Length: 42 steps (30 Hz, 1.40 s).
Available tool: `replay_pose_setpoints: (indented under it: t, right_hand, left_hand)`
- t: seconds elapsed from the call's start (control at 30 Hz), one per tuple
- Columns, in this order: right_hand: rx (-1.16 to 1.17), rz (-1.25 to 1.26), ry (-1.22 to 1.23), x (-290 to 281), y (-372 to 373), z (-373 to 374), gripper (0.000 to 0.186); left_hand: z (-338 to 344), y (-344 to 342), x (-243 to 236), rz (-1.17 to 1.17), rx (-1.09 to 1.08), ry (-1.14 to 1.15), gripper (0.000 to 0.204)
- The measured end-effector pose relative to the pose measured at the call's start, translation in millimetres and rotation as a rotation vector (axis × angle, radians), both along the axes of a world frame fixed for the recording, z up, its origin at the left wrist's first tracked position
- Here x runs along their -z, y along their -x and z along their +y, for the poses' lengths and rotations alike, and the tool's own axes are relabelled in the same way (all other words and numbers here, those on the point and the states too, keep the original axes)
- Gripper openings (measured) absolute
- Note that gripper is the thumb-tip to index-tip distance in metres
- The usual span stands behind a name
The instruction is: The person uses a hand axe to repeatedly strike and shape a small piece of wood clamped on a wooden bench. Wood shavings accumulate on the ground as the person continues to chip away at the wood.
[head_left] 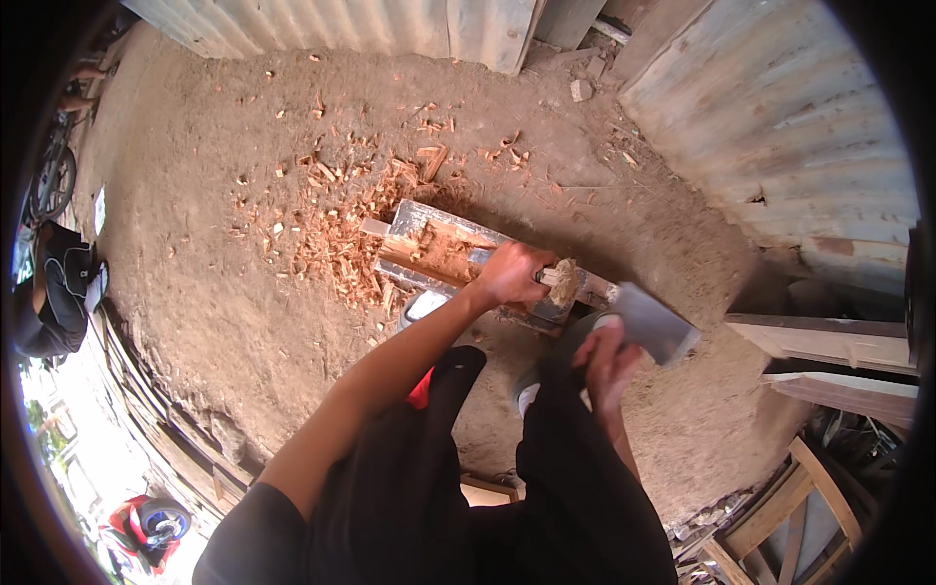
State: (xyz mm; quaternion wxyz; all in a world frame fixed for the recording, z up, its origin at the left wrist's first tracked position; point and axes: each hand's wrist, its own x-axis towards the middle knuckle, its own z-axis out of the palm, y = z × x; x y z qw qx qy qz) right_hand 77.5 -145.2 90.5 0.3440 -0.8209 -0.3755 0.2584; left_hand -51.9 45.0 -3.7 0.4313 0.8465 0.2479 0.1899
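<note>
- Hands in view: two, both belonging to the person wearing the camera; forearms are entering from the lower edge.
- Left hand is reaching forward on an extended arm, fingers clenched around a short piece of wood, and is pressing it down onto the chopping block.
- Piece of wood, one counted, is lying with its pale, frayed end pointing right, just past the knuckles, at the right end of the block.
- Right hand is hanging nearer the body, arm bent, wrist tipped forward. Fingers are wrapping the handle of one hatchet; the handle itself is hidden under the hand.
- Hatchet blade, grey and flat, is sitting above and right of the right hand, tilted, near the frayed end of the wood but apart from it.
- Chopping block, one counted, is a long worn timber lying slantwise on the dirt floor, its top gouged and reddish.
- Wood chips are lying scattered in a dense patch left of and behind the block; too many to count.
- Legs in dark trousers, two, are straddling the near end of the block; two shoes are partly showing beside them.
- Corrugated metal sheets are standing along the far and right sides.
- Another person in dark clothing is sitting at the left edge, well apart.
- Wooden frame is leaning at lower right.
</note>
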Motion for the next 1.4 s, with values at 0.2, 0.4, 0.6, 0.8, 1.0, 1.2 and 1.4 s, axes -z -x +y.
replay_pose_setpoints:
  t: [0.2, 0.4, 0.6, 0.8, 1.0, 1.2, 1.4]
  right_hand:
    - [0.174, 0.383, 0.097, -25, -6, 13, 0.045]
    - [0.015, 0.33, 0.169, -8, 1, 20, 0.047]
    - [0.101, 0.366, 0.18, 0, 9, 17, 0.039]
    - [0.192, 0.409, 0.154, -9, 7, 10, 0.049]
    - [-0.211, 0.26, 0.251, 12, 25, 22, 0.041]
    - [0.016, 0.213, 0.151, -31, 17, 32, 0.039]
    - [-0.108, 0.321, 0.036, -4, 20, 19, 0.041]
  left_hand:
    - [-3, 14, 8, -0.007, -0.01, -0.05, 0.05]
    - [0, 13, 9, 0.004, 0.018, -0.048, 0.046]
    - [-3, 10, 10, 0.055, 0.004, -0.072, 0.051]
    - [4, 18, 5, 0.015, -0.051, -0.082, 0.036]
    - [15, 19, 1, -0.084, -0.202, -0.044, 0.033]
    - [13, 31, 1, -0.119, -0.156, -0.076, 0.03]
    - [7, 19, 6, -0.081, -0.081, -0.056, 0.034]
